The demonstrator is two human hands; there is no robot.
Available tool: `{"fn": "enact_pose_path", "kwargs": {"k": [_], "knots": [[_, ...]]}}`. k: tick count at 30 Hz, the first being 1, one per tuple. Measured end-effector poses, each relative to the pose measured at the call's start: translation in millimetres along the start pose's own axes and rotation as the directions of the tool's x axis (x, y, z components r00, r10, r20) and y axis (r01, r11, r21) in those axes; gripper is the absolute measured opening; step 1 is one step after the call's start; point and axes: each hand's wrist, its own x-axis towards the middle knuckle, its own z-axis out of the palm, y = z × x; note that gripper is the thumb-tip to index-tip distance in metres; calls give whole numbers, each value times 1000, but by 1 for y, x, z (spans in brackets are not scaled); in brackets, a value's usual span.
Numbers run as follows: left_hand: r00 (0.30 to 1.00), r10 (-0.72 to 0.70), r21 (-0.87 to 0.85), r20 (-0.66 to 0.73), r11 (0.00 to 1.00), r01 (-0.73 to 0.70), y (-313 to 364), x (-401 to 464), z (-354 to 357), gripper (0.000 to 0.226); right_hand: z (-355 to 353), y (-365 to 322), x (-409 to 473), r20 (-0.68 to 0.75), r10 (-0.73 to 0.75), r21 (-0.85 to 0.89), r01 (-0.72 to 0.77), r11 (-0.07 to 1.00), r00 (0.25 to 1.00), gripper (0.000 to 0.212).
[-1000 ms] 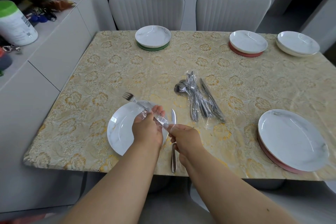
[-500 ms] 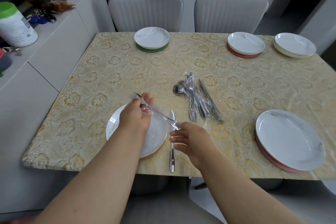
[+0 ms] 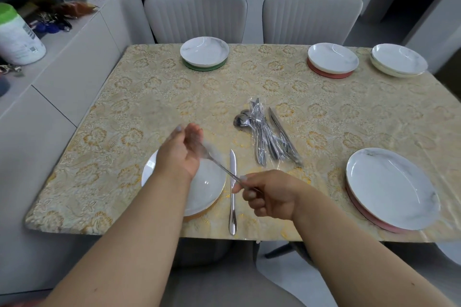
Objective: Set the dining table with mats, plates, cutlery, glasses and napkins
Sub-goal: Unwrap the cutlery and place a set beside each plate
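Two hands over the near plate, a fork between them

The right hand [image 3: 270, 195] pinches the fork [image 3: 219, 167] by its handle. The left hand [image 3: 182, 154] is at the blurry top end – I cannot tell if it grips. A knife [image 3: 232, 189] lies just right of the plate [image 3: 207, 189] – wrapped cutlery [image 3: 267, 132] waits mid-table.

- Light was soft, even and bright, casting only faint shadows.
- Small glare spots sat on the near plate [image 3: 199, 187] and the glossy tabletop [image 3: 324, 112] cover.
- Motion blur smeared the left hand [image 3: 182, 154] and the fork [image 3: 214, 162].
- Wide-angle distortion bent the edges.
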Motion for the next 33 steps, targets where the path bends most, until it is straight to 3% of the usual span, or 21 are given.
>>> {"fn": "enact_pose_path", "kwargs": {"k": [2,5,8,10,16,18,21,22,25,33], "knots": [[995,78,-26,-56,996,-80,13,7,-5,14,-17,5,-9,-33,26,-48,-28,998,999,30],[980,153,17,-131,988,-152,23,8,-16,12,-41,16,-19,-198,57,-61,-70,996,979,28],[977,137,73,-164,989,-127,16,4,-21,12,-41,22,-10,-435,45,25,-38,999,899,17],[978,104,131,-182,988,-80,9,3,-20,13,-32,27,7,-522,28,-32,-53,998,852,12],[982,76,291,-170,956,-24,-9,-7,-19,16,-16,52,56,-511,21,-160,-119,980,859,27],[985,74,306,-155,952,-23,-10,-9,-22,19,-14,59,68,-501,-1,-238,-137,961,865,26],[987,81,313,-138,949,-34,-11,-10,-25,23,-10,62,77,-512,-72,-396,-161,904,856,4],[987,83,314,-137,949,-36,-11,-11,-26,23,-10,63,79,-530,-103,-442,-171,881,842,12],[988,82,317,-129,948,-37,-11,-11,-28,23,-9,64,79,-587,-175,-476,-161,865,791,16],[989,109,367,-104,928,-64,-14,-10,-28,25,-1,65,80,-597,-231,-609,-245,755,768,21]]}}
